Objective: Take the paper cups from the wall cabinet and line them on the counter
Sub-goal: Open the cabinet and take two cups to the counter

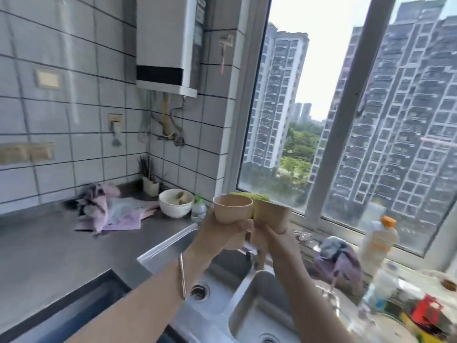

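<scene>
Two tan paper cups are raised above the sink, side by side and nearly touching. My left hand grips the left paper cup from below, its open mouth tilted toward me. My right hand holds the right paper cup, which has a green band near its rim and leans to the right. Both forearms reach up from the bottom of the view, a thin bangle on the left wrist. The wall cabinet is out of sight. The grey steel counter stretches to the left.
A double steel sink lies under the hands. On the counter's far corner lie a pink cloth, a white bowl and a chopstick holder. Bottles and clutter crowd the window sill at right. A water heater hangs above.
</scene>
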